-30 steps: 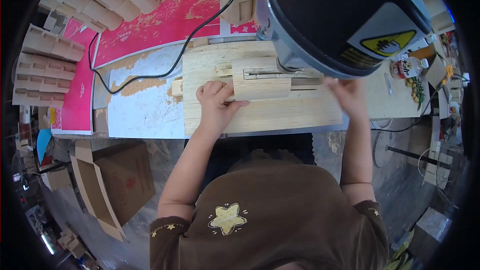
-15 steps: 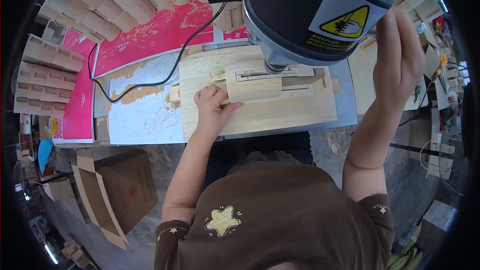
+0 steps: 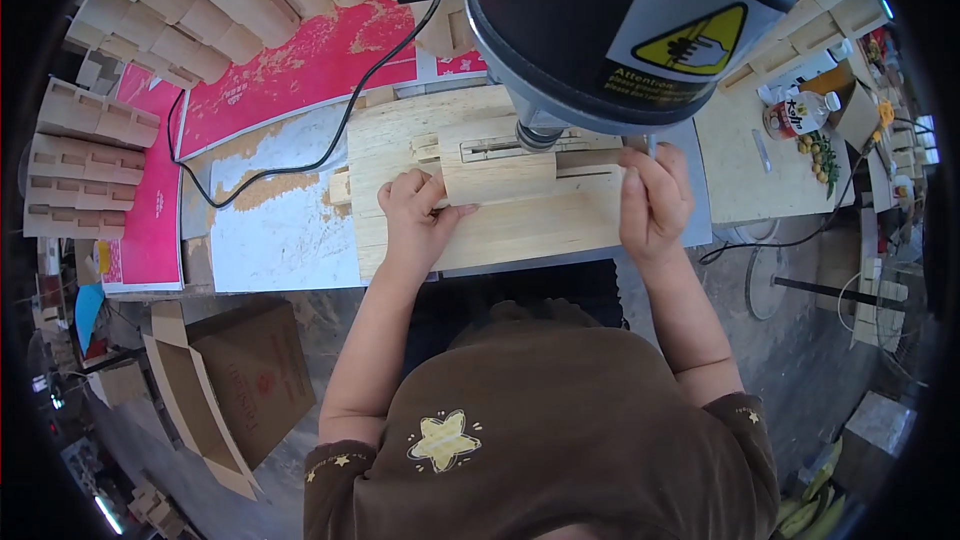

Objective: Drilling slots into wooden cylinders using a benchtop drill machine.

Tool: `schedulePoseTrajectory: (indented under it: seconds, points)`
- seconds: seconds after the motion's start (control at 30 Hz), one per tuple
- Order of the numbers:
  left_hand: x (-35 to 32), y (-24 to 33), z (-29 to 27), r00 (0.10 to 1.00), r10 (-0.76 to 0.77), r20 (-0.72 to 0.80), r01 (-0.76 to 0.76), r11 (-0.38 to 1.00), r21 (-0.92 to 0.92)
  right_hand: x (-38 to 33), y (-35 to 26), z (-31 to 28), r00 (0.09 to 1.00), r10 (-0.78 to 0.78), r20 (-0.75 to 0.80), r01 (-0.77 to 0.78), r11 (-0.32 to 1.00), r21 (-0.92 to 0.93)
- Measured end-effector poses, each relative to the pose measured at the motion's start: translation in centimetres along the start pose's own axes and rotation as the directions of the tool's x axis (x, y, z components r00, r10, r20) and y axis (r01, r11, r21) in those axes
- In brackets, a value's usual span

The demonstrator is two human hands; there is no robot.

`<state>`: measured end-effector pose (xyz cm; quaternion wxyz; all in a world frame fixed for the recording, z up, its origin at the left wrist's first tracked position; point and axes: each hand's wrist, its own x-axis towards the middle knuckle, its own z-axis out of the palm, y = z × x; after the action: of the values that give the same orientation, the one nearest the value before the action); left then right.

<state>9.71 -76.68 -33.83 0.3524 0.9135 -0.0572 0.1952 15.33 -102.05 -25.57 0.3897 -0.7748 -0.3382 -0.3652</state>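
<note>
A pale wooden block with a slot along its top lies on a wooden jig board. The dark head of a drill press hangs over it, its chuck close to the slot. My left hand is closed on the block's left end, fingers curled behind and thumb along the front edge. Near the board's right end, my right hand has its fingers closed around a thin grey lever beside the press head. Part of that lever is hidden by the fingers and the press.
Stacked wooden blocks stand at the left and back. A black cable loops over the dusty worktop. To the right are a jar and a side table. An open cardboard box sits on the floor at left.
My right hand has come down and left from beside the press head to the board's right end. My left hand stays on the block. The view has shifted slightly.
</note>
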Motion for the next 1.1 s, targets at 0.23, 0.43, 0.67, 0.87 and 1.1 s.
schedulePoseTrajectory:
  seconds: [0.23,0.43,0.67,0.87,1.1]
  points:
    - [0.0,0.9,0.6,1.000,0.009,-0.019,-0.009,0.999,0.047,13.1,-1.5,-2.9,0.920,0.330,-0.214,-0.316,0.944,0.095]
    - [1.1,2.4,3.0,0.998,0.045,-0.040,-0.043,0.997,0.059,19.1,1.7,-2.5,0.892,0.415,0.179,-0.423,0.906,0.006]
    - [0.8,2.3,2.8,0.999,0.035,-0.022,-0.034,0.998,0.046,10.9,-5.4,-5.5,0.949,0.286,0.136,-0.286,0.958,-0.019]
    - [0.9,2.6,2.6,0.999,0.037,-0.003,-0.036,0.998,0.055,1.6,-2.3,-2.2,0.958,0.236,0.162,-0.255,0.961,0.104]
    - [0.9,2.4,2.8,0.999,0.044,-0.010,-0.043,0.997,0.065,0.1,1.2,0.4,0.997,-0.067,-0.035,0.070,0.993,0.095]
